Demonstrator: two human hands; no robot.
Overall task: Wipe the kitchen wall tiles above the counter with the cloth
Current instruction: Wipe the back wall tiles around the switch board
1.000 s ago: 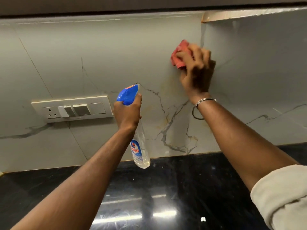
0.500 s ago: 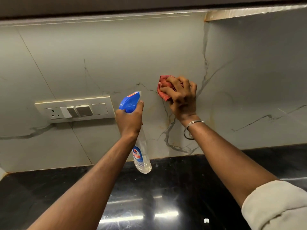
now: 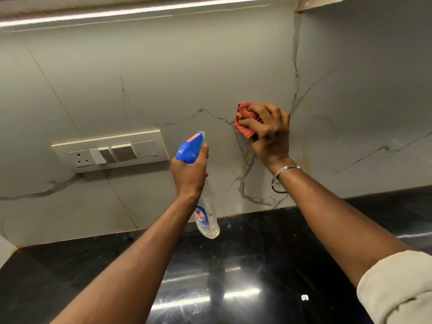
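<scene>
A crumpled red cloth [image 3: 243,120] is pressed flat against the grey marble-veined wall tiles [image 3: 187,73], with my right hand [image 3: 268,134] shut on it just left of the corner joint. Yellowish stains show on the tile below and beside that hand. My left hand [image 3: 189,171] grips the neck of a clear spray bottle [image 3: 207,216] with a blue trigger head, held a little off the wall, to the left of and lower than the cloth. The nozzle points at the wall.
A cream switch and socket plate [image 3: 109,152] sits on the wall to the left. The glossy black counter [image 3: 233,277] runs below the tiles. A dark cabinet underside with a light strip [image 3: 140,12] hangs above. The side wall [image 3: 362,90] meets the back wall at the right.
My right hand slid the cloth down the wall from near the upper corner to mid height over the last second. The left hand with the bottle stayed almost still.
</scene>
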